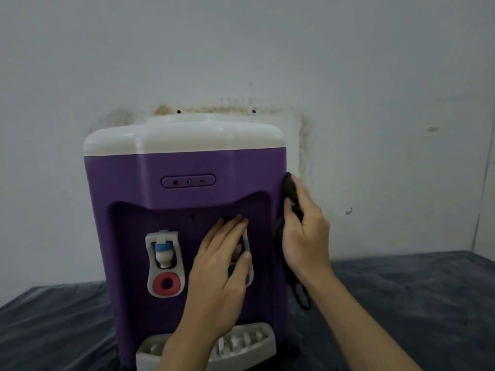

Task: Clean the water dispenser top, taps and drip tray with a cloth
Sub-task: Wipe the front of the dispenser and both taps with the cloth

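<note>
A purple water dispenser [187, 167] with a white top [184, 135] stands on a dark surface against the wall. My left hand [222, 266] lies flat with straight fingers over the right tap, mostly hiding it. The left tap [164, 254] with its blue and red parts is in plain view. My right hand [305, 226] presses a dark cloth [290, 192] against the dispenser's right side, thumb on the front edge. The grey drip tray [241, 344] sits at the bottom, partly behind my left forearm.
A dark grey sheet covers the table [401, 290] on both sides of the dispenser. A stained white wall [348, 76] stands directly behind. A loop of the cloth hangs down near the dispenser's lower right edge.
</note>
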`<state>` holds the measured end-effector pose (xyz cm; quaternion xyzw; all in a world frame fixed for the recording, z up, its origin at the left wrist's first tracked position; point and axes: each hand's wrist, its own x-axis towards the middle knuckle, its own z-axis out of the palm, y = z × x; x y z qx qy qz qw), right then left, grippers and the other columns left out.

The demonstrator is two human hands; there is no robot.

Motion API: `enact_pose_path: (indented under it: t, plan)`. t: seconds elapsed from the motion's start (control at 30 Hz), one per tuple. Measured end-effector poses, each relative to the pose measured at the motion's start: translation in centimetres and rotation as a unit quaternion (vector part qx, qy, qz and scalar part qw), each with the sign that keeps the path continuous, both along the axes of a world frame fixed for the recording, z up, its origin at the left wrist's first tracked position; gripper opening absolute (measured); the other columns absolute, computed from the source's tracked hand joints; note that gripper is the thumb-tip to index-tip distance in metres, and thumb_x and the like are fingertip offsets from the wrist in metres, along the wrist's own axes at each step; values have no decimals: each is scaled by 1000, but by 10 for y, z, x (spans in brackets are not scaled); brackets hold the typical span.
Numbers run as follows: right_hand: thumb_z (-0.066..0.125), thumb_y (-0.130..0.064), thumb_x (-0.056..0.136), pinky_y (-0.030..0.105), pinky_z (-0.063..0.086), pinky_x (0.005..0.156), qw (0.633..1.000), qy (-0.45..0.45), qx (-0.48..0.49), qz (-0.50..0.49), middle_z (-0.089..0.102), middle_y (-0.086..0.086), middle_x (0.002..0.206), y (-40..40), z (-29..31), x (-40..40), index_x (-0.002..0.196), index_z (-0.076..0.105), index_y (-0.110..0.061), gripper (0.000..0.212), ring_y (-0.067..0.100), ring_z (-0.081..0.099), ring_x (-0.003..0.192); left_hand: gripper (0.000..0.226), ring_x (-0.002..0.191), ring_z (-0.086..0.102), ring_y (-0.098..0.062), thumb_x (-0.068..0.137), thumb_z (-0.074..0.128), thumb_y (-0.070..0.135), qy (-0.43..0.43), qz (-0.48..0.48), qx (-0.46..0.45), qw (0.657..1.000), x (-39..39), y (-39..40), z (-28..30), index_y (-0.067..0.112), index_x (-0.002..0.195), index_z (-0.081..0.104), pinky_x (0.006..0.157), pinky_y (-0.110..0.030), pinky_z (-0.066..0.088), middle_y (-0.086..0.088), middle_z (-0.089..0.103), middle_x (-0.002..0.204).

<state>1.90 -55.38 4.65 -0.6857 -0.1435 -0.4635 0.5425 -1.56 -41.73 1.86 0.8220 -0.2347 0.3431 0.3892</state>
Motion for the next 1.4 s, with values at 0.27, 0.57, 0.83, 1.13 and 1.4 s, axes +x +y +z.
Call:
enact_pose_path:
  t: [0.27, 0.57, 0.83, 1.13, 1.4]
  plan:
    - [46, -1, 93, 26, 43, 97, 998, 64, -30, -4, 57, -13, 120, -12, -59, -4, 132, 50, -21, 44, 14, 52, 114, 49, 134, 17, 12, 82, 44, 33, 3, -2, -24, 1000, -2, -4, -3, 48, 128, 34, 102, 2, 9, 37, 31, 135]
    - [47, -2, 84, -2, 19, 94, 987, -36, -80, -134, 48, 8, 137, 17, -48, -7, 138, 36, -10, 56, 16, 42, 106, 45, 125, 39, 9, 86, 57, 20, 43, -111, -135, 984, -2, 9, 1, 46, 122, 47, 106, -17, 33, 26, 48, 130]
    - [56, 18, 77, 22, 39, 91, 989, 59, -108, -87, 57, 3, 122, -21, -89, -27, 131, 44, -9, 62, 32, 57, 104, 44, 107, 56, 6, 88, 56, 5, 96, -122, -221, 963, 1, 23, -1, 31, 123, 50, 82, -11, 48, 13, 58, 120]
    - [63, 13, 74, 46, 49, 81, 915, -156, -318, -191, 39, 5, 137, -25, -43, -1, 125, 56, -9, 56, 37, 50, 101, 37, 98, 61, 4, 87, 58, 5, 107, -104, -185, 971, 4, 29, -3, 37, 106, 56, 78, -9, 48, 15, 66, 103]
    - [37, 0, 77, 34, 45, 61, 792, -134, -578, -144, 60, -5, 126, -58, -111, -14, 113, 67, -22, 52, 27, 42, 111, 36, 96, 61, 6, 87, 58, 7, 117, -106, -180, 971, 2, 29, -1, 39, 103, 56, 76, -9, 49, 19, 66, 100]
